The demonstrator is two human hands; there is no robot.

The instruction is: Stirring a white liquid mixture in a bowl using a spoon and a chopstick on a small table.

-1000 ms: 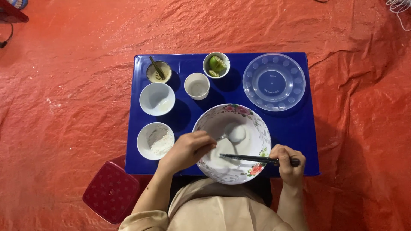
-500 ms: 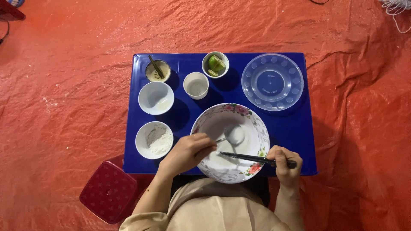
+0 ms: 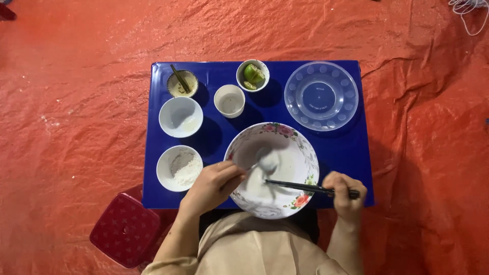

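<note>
Spoon (image 3: 266, 162) shifted in floral bowl (image 3: 300, 147) — left hand (image 3: 211, 184) grips it, right hand (image 3: 344, 191) grips chopsticks (image 3: 298, 187).

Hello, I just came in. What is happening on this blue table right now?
A person sits at a low blue table and works in a large flowered bowl with white mixture inside. The left hand holds a spoon in the bowl, and the right hand holds dark chopsticks over it. Small bowls, one with lime pieces, stand behind.
</note>
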